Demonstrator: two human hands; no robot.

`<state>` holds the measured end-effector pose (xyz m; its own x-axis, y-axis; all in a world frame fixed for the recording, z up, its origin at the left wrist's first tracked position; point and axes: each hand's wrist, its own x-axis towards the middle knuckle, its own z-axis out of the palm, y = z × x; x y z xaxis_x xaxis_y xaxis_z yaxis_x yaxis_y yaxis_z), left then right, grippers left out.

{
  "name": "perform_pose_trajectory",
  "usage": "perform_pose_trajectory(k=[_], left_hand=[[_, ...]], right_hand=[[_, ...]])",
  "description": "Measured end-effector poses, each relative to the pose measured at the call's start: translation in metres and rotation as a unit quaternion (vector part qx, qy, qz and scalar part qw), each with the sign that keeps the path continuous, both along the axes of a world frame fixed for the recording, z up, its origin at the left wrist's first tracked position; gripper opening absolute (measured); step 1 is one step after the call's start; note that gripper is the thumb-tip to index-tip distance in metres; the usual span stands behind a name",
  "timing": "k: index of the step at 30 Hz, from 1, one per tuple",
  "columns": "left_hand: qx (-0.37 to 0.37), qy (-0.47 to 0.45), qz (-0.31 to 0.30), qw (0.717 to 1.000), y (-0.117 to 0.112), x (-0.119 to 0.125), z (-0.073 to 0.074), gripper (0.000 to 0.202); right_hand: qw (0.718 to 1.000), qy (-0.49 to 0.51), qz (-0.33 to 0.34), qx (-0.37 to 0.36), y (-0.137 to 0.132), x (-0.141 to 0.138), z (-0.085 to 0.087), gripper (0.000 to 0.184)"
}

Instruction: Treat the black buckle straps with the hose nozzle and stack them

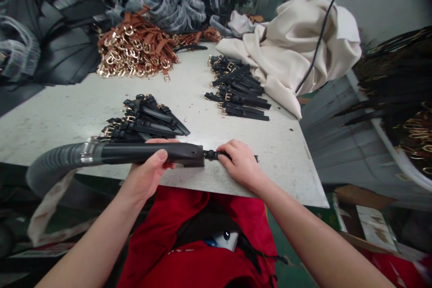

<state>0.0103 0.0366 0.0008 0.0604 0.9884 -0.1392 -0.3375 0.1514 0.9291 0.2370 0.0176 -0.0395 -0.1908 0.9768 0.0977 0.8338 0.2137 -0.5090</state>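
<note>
My left hand (148, 172) is wrapped round a black tube-shaped tool (178, 153) that lies along the near edge of the grey table (290, 153). A grey corrugated hose (50, 164) runs off the tool's left end and curves down. My right hand (238, 161) presses a small black strap (212, 155) against the tool's right tip, fingers closed over it. A short end of the strap sticks out to the right of that hand. Just behind the tool lies a pile of black straps with gold buckles (145, 119).
A second row of black buckled straps (238, 87) lies at the table's right. A heap of brown straps with gold rings (135, 49) sits at the back. Cream fabric (297, 40) spills over the right edge. Grey bundled material (168, 0) is stacked behind.
</note>
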Motion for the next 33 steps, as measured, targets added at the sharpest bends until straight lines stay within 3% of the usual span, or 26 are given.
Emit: perform_pose_trajectory(k=[5, 11, 17, 21, 25, 29, 33], left_hand=[[0.017, -0.008, -0.009, 1.0, -0.005, 0.011, 0.0, 0.033], [0.013, 0.011, 0.013, 1.0, -0.009, 0.004, -0.001, 0.029], [0.029, -0.013, -0.024, 0.999, -0.013, 0.029, 0.001, 0.034], [0.001, -0.017, 0.028, 0.999, -0.012, 0.007, 0.004, 0.032], [0.047, 0.02, 0.076, 0.996, -0.021, -0.023, 0.012, 0.03], [0.031, 0.026, 0.052, 0.998, -0.037, -0.018, 0.014, 0.032], [0.021, 0.017, 0.02, 0.999, -0.041, -0.005, 0.012, 0.033]], right_hand=[[1.0, -0.011, -0.001, 0.008, 0.0, 0.0, 0.0, 0.02], [1.0, -0.012, 0.002, 0.016, 0.0, 0.0, -0.002, 0.021], [0.999, -0.019, -0.011, 0.026, 0.001, 0.001, -0.006, 0.024], [0.999, 0.014, -0.021, 0.048, 0.002, 0.002, -0.012, 0.026], [0.997, 0.033, -0.028, 0.065, 0.002, 0.002, -0.013, 0.027], [0.998, 0.019, -0.029, 0.057, 0.0, -0.001, -0.008, 0.024], [0.994, -0.016, -0.081, 0.067, -0.003, -0.002, -0.006, 0.023]])
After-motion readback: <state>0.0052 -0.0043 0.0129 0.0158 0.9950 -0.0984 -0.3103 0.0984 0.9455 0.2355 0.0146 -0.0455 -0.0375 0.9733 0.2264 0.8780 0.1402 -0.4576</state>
